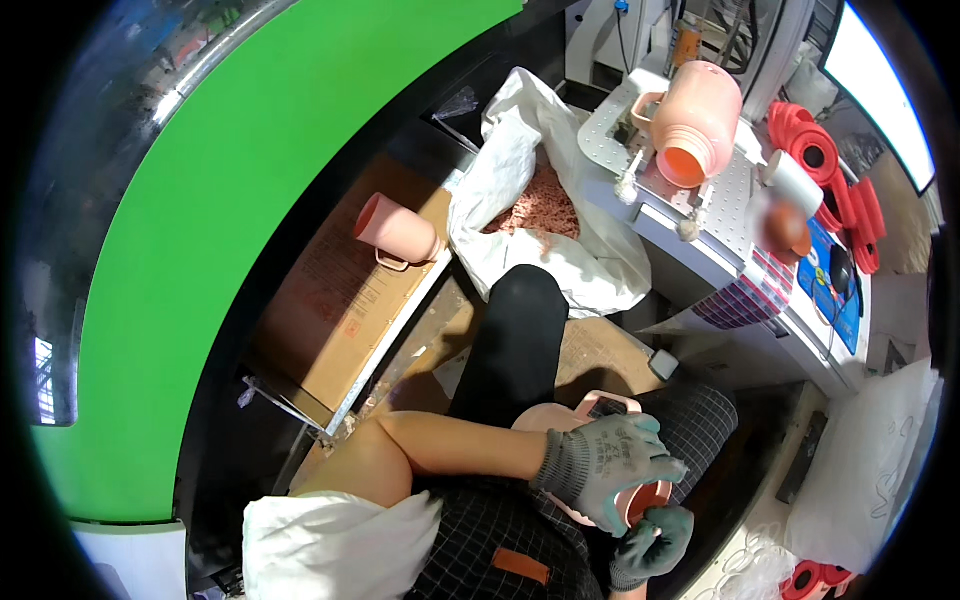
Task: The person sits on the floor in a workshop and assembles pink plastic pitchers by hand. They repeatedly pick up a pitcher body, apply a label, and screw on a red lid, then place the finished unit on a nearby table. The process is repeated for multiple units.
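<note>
A pale pink plastic jug (548, 418) with a loop handle lies on its side across my lap. My left hand (618, 462), in a grey knit glove with a green palm, is wrapped over the jug near its round mouth. Close by the rim is my right hand (655, 548), gloved alike and closed, its thumb pressed to the fingers. A small pale tip shows between them, but what it belongs to is hidden. The jug's mouth faces my right hand.
A second pink jug (700, 115) lies tilted on a perforated metal plate (728, 210) at the upper right. Another jug (400, 228) rests on cardboard (335, 310) at the left. Between them stands a white sack (515, 150) of pink scraps. A computer mouse (840, 270) sits far right.
</note>
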Demonstrator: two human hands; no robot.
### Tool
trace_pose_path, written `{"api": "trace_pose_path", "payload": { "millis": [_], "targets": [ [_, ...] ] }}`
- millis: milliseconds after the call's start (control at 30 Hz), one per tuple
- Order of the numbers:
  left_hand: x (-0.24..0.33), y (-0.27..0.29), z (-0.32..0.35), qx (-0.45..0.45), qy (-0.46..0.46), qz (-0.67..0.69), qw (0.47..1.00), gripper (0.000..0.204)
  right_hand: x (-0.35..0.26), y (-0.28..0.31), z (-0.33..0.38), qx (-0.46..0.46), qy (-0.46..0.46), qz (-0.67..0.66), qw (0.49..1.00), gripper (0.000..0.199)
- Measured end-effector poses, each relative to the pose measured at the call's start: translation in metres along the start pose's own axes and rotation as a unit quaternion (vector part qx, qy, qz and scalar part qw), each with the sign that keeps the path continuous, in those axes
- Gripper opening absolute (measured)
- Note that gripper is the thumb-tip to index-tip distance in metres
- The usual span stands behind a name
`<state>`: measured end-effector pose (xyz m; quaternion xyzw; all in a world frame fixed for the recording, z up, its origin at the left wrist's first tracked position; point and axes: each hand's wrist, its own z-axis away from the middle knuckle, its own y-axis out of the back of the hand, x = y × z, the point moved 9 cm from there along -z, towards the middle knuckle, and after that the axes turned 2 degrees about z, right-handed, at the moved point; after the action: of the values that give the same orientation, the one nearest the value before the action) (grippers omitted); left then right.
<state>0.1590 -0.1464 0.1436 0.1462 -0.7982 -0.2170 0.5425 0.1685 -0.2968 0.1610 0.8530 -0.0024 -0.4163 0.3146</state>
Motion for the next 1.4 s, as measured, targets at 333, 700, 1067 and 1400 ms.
{"api": "trace_pose_path", "payload": {
  "millis": [333,700,1067,1400],
  "targets": [
    [0.026,0.051,0.040,0.041,-0.043,-0.008,0.998,0.073,0.043,-0.010,-0.086,0.226,-0.044,-0.214,0.949,0.032],
    [0.012,0.076,0.001,-0.057,-0.014,-0.008,0.998,0.072,0.071,-0.081,-0.143,0.060,0.007,-0.015,0.998,0.022],
    [-0.004,0.029,-0.036,-0.053,-0.001,0.080,0.995,0.077,0.176,0.201,0.146,0.409,-0.257,0.291,0.826,0.015],
    [-0.005,0.019,-0.034,-0.113,-0.015,0.000,0.994,0.075,0.240,0.214,0.188,0.338,-0.208,0.499,0.770,0.004]
  ]
}}
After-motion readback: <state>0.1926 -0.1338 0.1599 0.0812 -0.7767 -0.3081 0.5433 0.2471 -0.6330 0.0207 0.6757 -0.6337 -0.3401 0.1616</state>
